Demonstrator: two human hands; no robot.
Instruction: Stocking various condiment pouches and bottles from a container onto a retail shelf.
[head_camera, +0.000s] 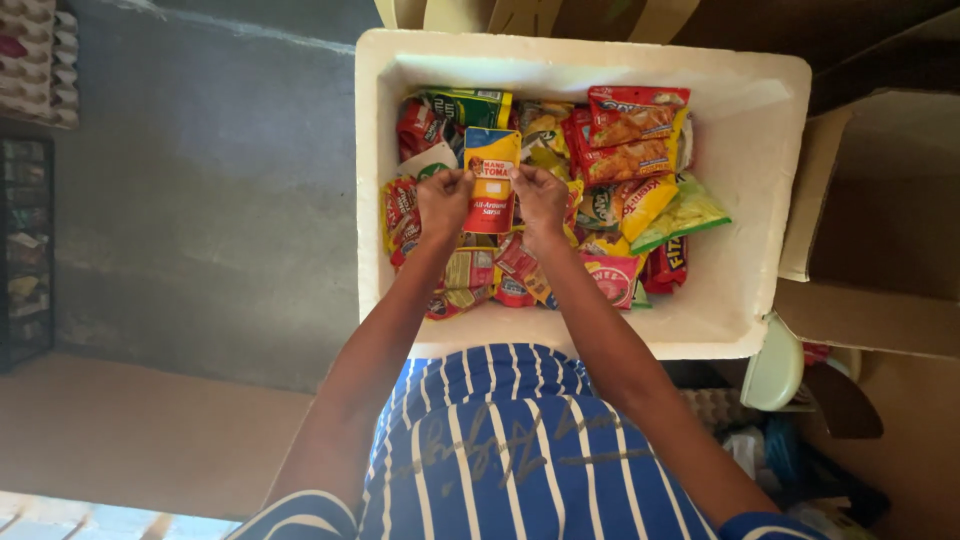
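Note:
A white foam box (760, 140) stands in front of me, filled with many colourful snack and sauce packets. My left hand (443, 200) and my right hand (540, 196) together hold a yellow and red sauce pouch (491, 178) upright over the packets, one hand on each side edge. Red noodle packets (630, 135) lie at the box's upper right, and a green and yellow packet (680, 212) rests to the right. The right part of the box floor shows bare white foam.
A brown cardboard box (880, 220) stands to the right of the foam box. Egg trays (40, 60) are stacked at the far left above a dark shelf (25, 250). A grey concrete floor (200, 200) lies to the left. A pale green plastic item (775, 370) sits lower right.

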